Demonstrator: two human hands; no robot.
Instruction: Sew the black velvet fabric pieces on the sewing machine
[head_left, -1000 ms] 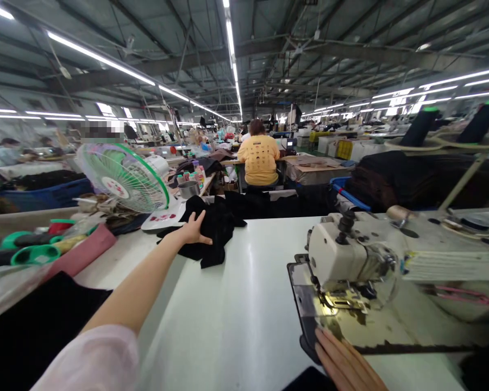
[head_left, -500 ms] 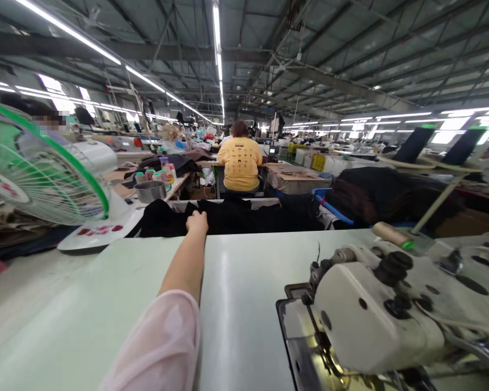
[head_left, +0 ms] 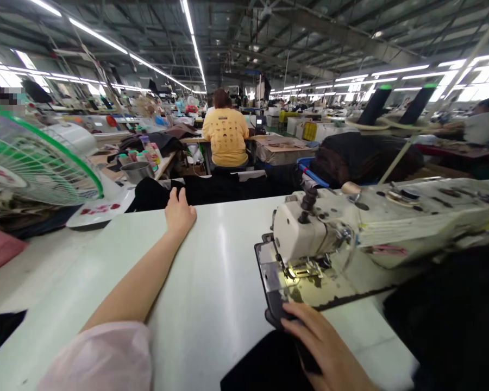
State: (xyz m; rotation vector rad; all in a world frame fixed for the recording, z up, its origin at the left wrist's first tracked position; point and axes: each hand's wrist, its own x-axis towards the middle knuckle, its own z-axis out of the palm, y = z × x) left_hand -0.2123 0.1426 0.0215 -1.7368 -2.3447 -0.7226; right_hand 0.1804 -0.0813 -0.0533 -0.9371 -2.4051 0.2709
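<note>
My left hand [head_left: 180, 212] rests at the far edge of the pale table, arm stretched out, fingers apart. Just beyond its fingertips lies a heap of black fabric [head_left: 228, 187]; I see nothing held in that hand. Close in front of me, my right hand [head_left: 328, 347] has its fingers over a piece of black cloth [head_left: 264, 361], which seems gripped between fingers and thumb. Those fingertips are beside the near corner of the sewing machine's [head_left: 297, 233] plate. A lit needle area shows under the machine head.
A green-and-white fan [head_left: 41, 157] stands at the left, with a metal pot [head_left: 137, 172] behind it. Dark cloth [head_left: 460, 315] hangs at the right. Beyond the table are a blue basket [head_left: 312, 172], dark fabric stacks [head_left: 350, 157] and a seated person in a yellow shirt [head_left: 226, 136].
My left hand has gone from closed at the black fabric to spread on the table edge. My right hand has come into view with black cloth. The view has shifted right and down.
</note>
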